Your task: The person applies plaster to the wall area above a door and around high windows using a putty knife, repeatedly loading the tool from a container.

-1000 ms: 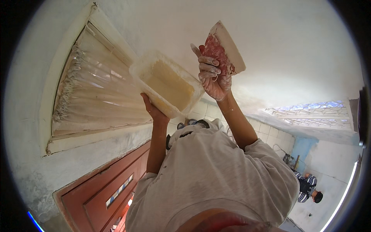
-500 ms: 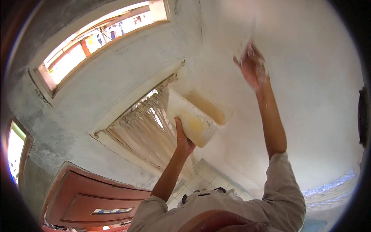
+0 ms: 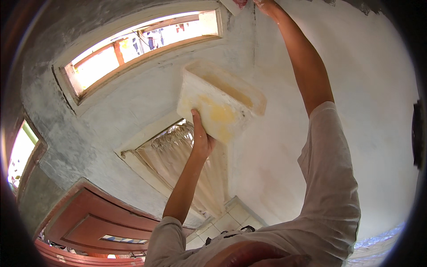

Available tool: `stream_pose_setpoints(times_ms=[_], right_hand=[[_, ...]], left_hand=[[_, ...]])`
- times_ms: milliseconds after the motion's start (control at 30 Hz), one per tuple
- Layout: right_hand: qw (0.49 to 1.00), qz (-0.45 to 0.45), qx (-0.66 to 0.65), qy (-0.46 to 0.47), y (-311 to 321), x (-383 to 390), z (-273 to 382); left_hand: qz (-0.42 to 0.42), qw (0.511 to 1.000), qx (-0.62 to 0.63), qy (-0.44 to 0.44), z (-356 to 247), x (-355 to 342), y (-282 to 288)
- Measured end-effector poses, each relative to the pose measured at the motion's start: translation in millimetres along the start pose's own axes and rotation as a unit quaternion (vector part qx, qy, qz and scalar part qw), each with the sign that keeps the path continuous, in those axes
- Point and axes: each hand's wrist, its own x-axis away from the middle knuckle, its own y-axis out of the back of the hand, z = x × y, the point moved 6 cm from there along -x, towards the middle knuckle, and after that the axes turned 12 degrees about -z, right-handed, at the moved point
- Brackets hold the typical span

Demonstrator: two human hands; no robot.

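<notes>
**Tub held high, trowel arm stretching to the top of the wall**

The left hand (image 3: pixel 202 140) is gripping a cream plastic tub (image 3: pixel 220 104) from underneath, thumb running up its near side, fingers wrapped round the bottom edge. The tub is sitting tilted in mid-air, in front of the corner where two plastered walls meet, its open mouth turned up and to the right, with yellowish smears showing on its side and inner wall.

The right arm is reaching straight up along the pale wall (image 3: pixel 369 89), and the right hand (image 3: pixel 267 5) is sitting right at the upper rim of the view. A flat blade (image 3: pixel 233 5) is poking out beside it, but the hand is mostly cut off, so I cannot tell how it is closing.

Behind the tub, a long transom window (image 3: pixel 142 44) is glowing bright. Below it, a pale curtain (image 3: pixel 178 164) is hanging, and a red-brown door (image 3: pixel 93 218) is filling the lower left.
</notes>
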Motion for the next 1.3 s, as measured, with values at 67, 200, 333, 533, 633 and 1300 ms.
stream_pose_setpoints(times_ms=[67, 200, 333, 533, 633, 1300], right_hand=[[0.999, 0.031, -0.005, -0.011, 5, -3, -3], [0.996, 0.074, -0.028, -0.028, -9, -2, -13], [0.994, 0.095, -0.041, -0.033, -11, -2, -21], [0.989, 0.118, -0.084, -0.015, -20, -8, -38], [0.997, 0.046, -0.05, 0.042, -15, -20, -46], [0.977, -0.162, -0.135, 0.032, -76, -12, -21]], left_hand=[[0.01, 1.0, -0.014, -0.007, 4, -6, 9], [0.024, 1.0, -0.014, -0.011, 4, -11, 18], [-0.009, 1.0, -0.009, -0.012, 11, -15, 15], [-0.001, 1.0, -0.013, -0.017, 8, -13, 14], [0.003, 1.0, -0.02, -0.013, 10, -14, 13], [0.01, 0.999, -0.017, -0.037, -2, -8, 5]])
